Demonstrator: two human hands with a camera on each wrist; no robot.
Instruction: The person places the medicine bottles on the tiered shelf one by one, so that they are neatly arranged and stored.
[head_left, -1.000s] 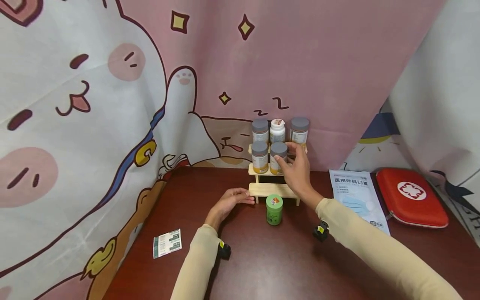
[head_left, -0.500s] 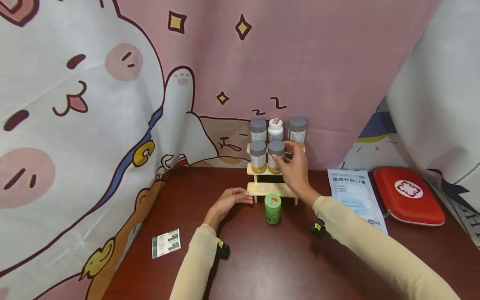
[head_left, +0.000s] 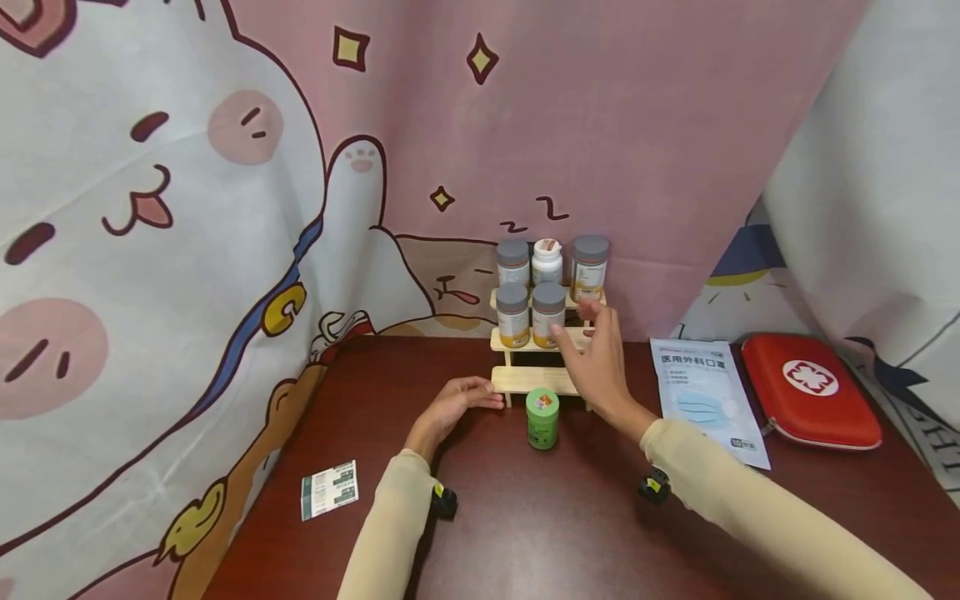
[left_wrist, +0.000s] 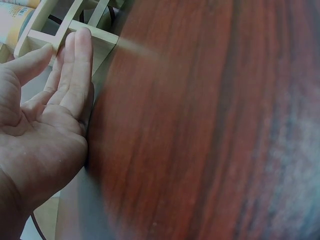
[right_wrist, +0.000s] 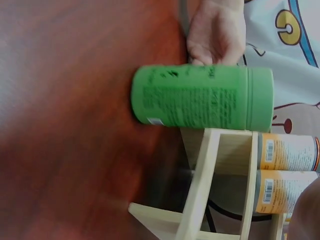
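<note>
In the head view, a stepped wooden rack bears grey-lidded jars and a white bottle. My left hand touches the left end of its lowest step. In the left wrist view, those fingers lie fairly straight against the wood. My right hand is beside the right jar on the middle step, fingers spread and apart from it; the thumb tip is close to the jar, and contact cannot be told. A green jar stands upright before the rack.
On the upper step stand a left grey-lidded jar and a right one. Another jar is on the middle step. A mask packet and red zip case lie right; a printed sachet lies left.
My right hand has let go of the right middle-step jar and drawn slightly back and right, its fingers parting. The jar stays on the step. My left hand keeps its place at the rack.
</note>
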